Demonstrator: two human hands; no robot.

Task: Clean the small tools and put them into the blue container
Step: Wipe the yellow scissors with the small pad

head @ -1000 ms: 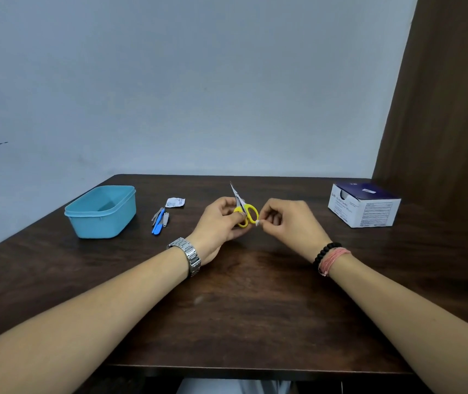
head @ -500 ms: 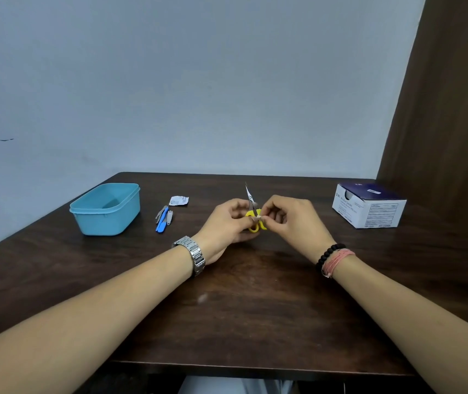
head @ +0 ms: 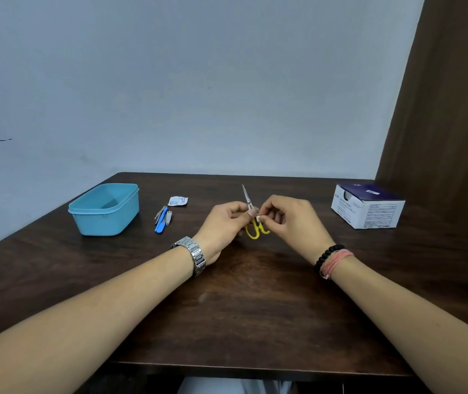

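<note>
Small scissors (head: 251, 220) with yellow handles and closed silver blades point up and away above the middle of the dark table. My left hand (head: 224, 227) grips them near the pivot. My right hand (head: 289, 220) pinches a small white wipe (head: 259, 218) against the scissors just below the pivot. An open blue container (head: 104, 209) stands at the left, with nothing visible inside. Between it and my hands lie a blue-handled tool (head: 160, 221) and small metal tools (head: 167, 216).
A torn white wrapper (head: 178, 201) lies beyond the small tools. A white and dark blue cardboard box (head: 368, 206) stands at the right. A brown panel rises at the far right, a pale wall behind. The table's front edge (head: 255, 368) is near me.
The scissors have turned so more of the yellow handles hang below my fingers. My right hand's wipe has slid along the scissors near the pivot. My head has shifted slightly.
</note>
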